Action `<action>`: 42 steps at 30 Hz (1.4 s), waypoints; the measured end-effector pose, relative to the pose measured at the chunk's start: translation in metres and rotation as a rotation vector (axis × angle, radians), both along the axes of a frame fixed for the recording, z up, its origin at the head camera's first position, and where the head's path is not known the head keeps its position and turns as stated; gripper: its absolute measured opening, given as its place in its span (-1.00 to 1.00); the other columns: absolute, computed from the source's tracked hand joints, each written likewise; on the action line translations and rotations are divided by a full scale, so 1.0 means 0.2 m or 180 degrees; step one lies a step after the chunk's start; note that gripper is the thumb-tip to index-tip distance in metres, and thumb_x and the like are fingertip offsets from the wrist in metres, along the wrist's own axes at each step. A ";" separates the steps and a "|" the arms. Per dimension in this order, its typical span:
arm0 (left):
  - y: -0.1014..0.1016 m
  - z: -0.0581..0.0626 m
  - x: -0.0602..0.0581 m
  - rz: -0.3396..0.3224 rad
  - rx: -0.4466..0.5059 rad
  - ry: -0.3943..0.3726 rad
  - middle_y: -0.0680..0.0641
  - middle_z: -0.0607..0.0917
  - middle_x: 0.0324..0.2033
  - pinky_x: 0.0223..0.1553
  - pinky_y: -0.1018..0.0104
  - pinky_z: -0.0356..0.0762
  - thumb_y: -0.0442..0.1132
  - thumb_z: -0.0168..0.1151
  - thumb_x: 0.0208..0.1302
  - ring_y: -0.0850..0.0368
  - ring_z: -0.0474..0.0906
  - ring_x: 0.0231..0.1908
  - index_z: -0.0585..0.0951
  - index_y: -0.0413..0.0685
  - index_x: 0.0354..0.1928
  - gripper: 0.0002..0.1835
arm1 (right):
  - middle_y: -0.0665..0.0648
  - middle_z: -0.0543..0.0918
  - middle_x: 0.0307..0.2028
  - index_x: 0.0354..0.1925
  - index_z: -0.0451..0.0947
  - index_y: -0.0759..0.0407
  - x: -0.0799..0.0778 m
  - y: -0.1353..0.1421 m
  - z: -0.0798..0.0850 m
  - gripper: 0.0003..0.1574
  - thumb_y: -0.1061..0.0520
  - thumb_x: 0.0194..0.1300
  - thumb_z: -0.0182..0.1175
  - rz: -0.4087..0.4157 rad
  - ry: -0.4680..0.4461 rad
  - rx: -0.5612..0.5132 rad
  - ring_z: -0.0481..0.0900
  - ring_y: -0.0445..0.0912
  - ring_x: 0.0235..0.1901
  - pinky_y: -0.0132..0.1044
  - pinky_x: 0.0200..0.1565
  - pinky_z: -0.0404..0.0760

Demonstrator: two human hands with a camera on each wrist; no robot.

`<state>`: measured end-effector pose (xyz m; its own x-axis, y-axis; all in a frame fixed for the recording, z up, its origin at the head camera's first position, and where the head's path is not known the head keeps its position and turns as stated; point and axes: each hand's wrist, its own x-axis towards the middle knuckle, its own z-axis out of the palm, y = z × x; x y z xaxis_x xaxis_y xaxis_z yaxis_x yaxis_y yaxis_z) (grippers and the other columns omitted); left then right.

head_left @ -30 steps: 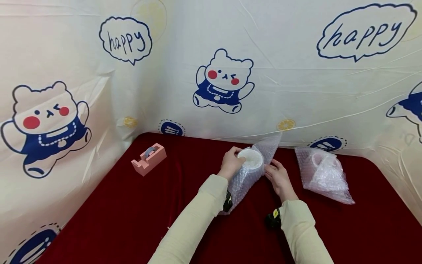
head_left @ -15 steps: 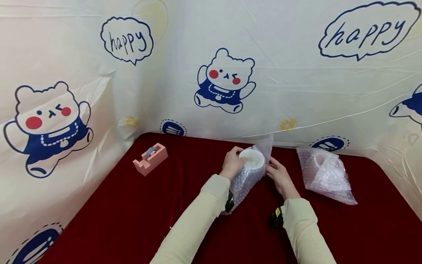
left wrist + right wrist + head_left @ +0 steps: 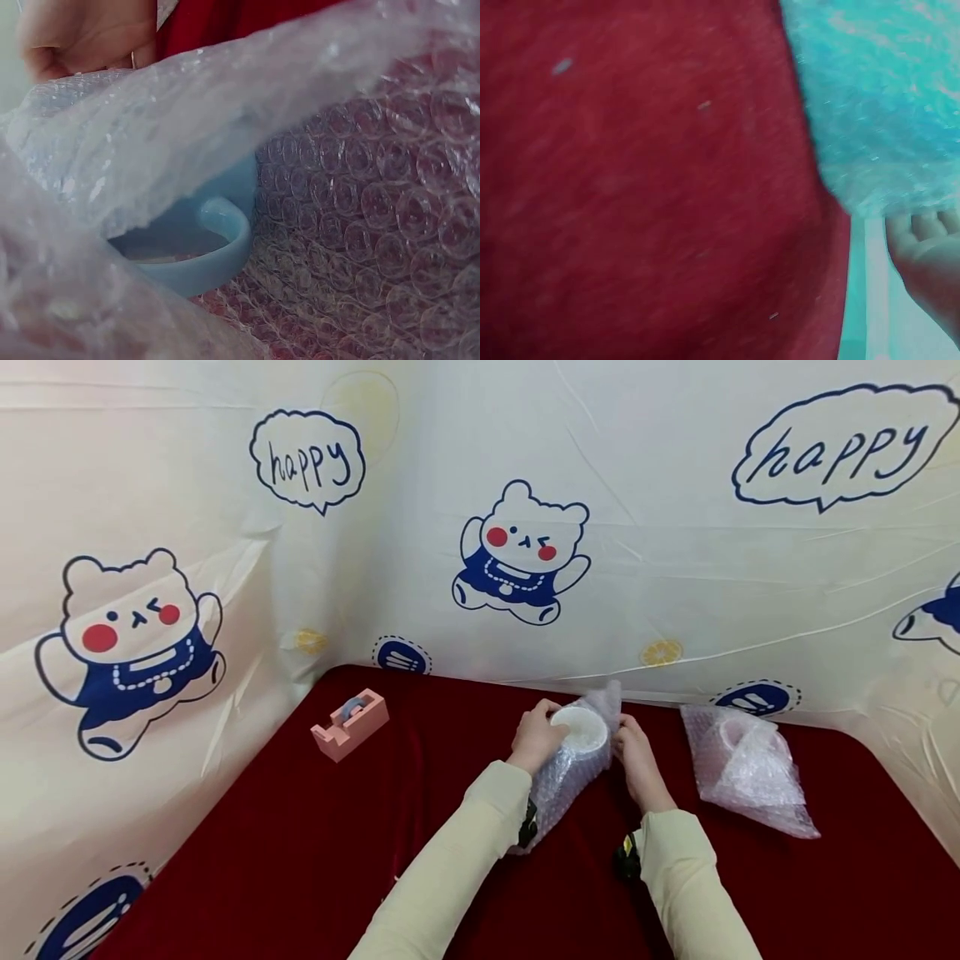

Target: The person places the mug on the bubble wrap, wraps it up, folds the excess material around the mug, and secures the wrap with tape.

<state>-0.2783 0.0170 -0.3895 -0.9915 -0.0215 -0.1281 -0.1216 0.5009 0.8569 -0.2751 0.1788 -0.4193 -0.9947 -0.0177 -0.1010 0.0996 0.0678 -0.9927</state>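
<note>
A light blue mug (image 3: 587, 732) with a pale inside stands partly wrapped in bubble wrap (image 3: 562, 789) at the middle of the table. My left hand (image 3: 535, 739) grips the mug's left side, its thumb over the rim. At the right side, my right hand (image 3: 640, 760) pinches the edge of the wrap, the fingertips partly hidden behind it. In the left wrist view the mug's handle (image 3: 234, 251) shows through a gap between loose layers of wrap. The right wrist view shows the wrap (image 3: 877, 97) beside red cloth.
A pink tape dispenser (image 3: 351, 725) with a bluish roll stands at the back left. Another bubble-wrapped bundle (image 3: 753, 772), something round and pinkish inside, lies at the right. Red cloth (image 3: 285, 843) covers the table, and a printed cloth wall (image 3: 420, 560) rises behind.
The upright flap of wrap behind the mug has come down and in towards the mug. My right hand's fingers have closed in on the wrap's edge. The head view has shifted slightly.
</note>
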 end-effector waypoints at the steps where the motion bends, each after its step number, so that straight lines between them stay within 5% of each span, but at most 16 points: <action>1: 0.00 0.00 0.00 -0.0004 -0.0009 -0.0001 -0.15 0.53 0.06 -0.43 0.35 0.29 -0.19 0.15 0.33 0.10 0.39 -0.38 0.50 0.11 0.13 -0.66 | -0.09 0.45 -0.18 0.22 0.20 0.24 0.00 0.00 0.01 -0.49 0.26 0.34 -0.37 0.0016 -0.0012 -0.0048 0.38 -0.30 -0.25 -0.31 0.00 0.29; 6: 0.01 0.00 -0.01 -0.0013 -0.0029 -0.0041 -0.17 0.52 0.08 -0.46 0.34 0.28 -0.18 0.15 0.34 0.10 0.38 -0.41 0.50 0.12 0.15 -0.66 | 0.31 0.19 0.37 0.48 -0.11 0.24 -0.01 -0.01 0.04 -0.24 -0.11 0.49 -0.57 0.0216 -0.0148 -0.0238 0.27 -0.06 0.27 -0.17 0.37 0.14; 9: 0.01 0.00 -0.01 -0.0005 -0.0064 -0.0048 -0.16 0.50 0.11 -0.43 0.33 0.27 -0.18 0.15 0.34 0.09 0.38 -0.37 0.50 0.13 0.15 -0.66 | 0.39 0.03 0.43 0.49 -0.19 0.28 -0.01 0.00 0.07 -0.07 -0.31 0.46 -0.70 0.0374 -0.0235 -0.0306 0.03 0.12 0.42 -0.03 0.47 -0.09; 12: 0.02 0.00 -0.01 -0.0014 -0.0090 -0.0059 -0.16 0.50 0.11 -0.40 0.31 0.26 -0.17 0.15 0.34 0.08 0.39 -0.33 0.50 0.15 0.15 -0.65 | 0.23 0.40 0.22 0.48 -0.13 0.28 -0.01 0.00 0.08 0.04 -0.40 0.40 -0.75 0.0284 -0.0333 -0.0293 0.28 0.02 0.28 -0.05 0.43 0.01; 15: 0.02 0.01 0.00 -0.0021 -0.0086 -0.0087 -0.16 0.48 0.13 -0.39 0.30 0.27 -0.16 0.15 0.34 0.07 0.39 -0.33 0.50 0.16 0.15 -0.66 | -0.11 0.56 -0.24 0.45 0.03 0.26 -0.01 -0.03 0.10 0.02 -0.41 0.41 -0.67 -0.0111 -0.0510 -0.0403 0.45 -0.23 -0.13 -0.25 0.21 0.27; 18: 0.02 0.01 0.00 -0.0016 -0.0071 -0.0103 -0.16 0.48 0.15 -0.40 0.30 0.27 -0.15 0.15 0.34 0.08 0.38 -0.35 0.50 0.16 0.15 -0.66 | -0.04 0.58 0.02 0.47 0.01 0.17 -0.01 -0.06 0.12 -0.07 -0.38 0.43 -0.54 -0.0448 -0.0752 -0.0711 0.45 -0.20 0.03 -0.34 0.22 0.26; 22: 0.02 0.01 0.01 -0.0004 -0.0096 -0.0093 -0.15 0.49 0.14 -0.41 0.31 0.28 -0.15 0.16 0.34 0.09 0.38 -0.36 0.51 0.15 0.15 -0.65 | 0.08 0.04 0.47 0.49 -0.04 0.08 -0.02 -0.09 0.13 -0.16 -0.33 0.44 -0.34 -0.0640 -0.0959 -0.0883 0.15 -0.11 0.35 -0.28 0.39 0.12; 27: 0.02 0.01 0.01 -0.0018 -0.0117 -0.0089 -0.14 0.50 0.11 -0.38 0.29 0.29 -0.16 0.17 0.32 0.08 0.39 -0.34 0.51 0.13 0.15 -0.64 | 0.11 0.20 0.39 0.41 0.18 0.16 -0.04 -0.07 0.11 -0.13 -0.32 0.35 -0.06 -0.0625 -0.0998 -0.0541 0.32 -0.18 0.12 -0.31 0.25 0.28; 34: 0.01 0.02 0.01 -0.0035 -0.0097 -0.0091 -0.16 0.50 0.09 -0.23 0.19 0.44 -0.17 0.15 0.33 0.01 0.48 -0.19 0.51 0.10 0.15 -0.64 | 0.16 0.22 0.42 0.44 0.13 0.12 -0.06 -0.04 0.09 0.00 -0.41 0.26 0.03 -0.0374 -0.0937 -0.0120 0.25 0.01 0.37 -0.15 0.40 0.23; 42: -0.02 0.01 -0.01 -0.0132 0.0192 -0.0082 -0.16 0.59 0.01 -0.22 0.31 0.50 -0.23 0.12 0.35 0.06 0.52 -0.18 0.50 -0.04 0.19 -0.63 | 0.19 0.27 0.40 0.43 0.16 0.13 -0.05 -0.05 0.08 -0.06 -0.36 0.30 0.03 -0.0293 -0.0691 0.0137 0.29 0.01 0.33 -0.12 0.35 0.30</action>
<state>-0.2806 0.0131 -0.3869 -0.9878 0.0282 -0.1533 -0.1240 0.4535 0.8826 -0.2856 0.1683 -0.4035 -0.9468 0.0809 -0.3115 0.3182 0.0904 -0.9437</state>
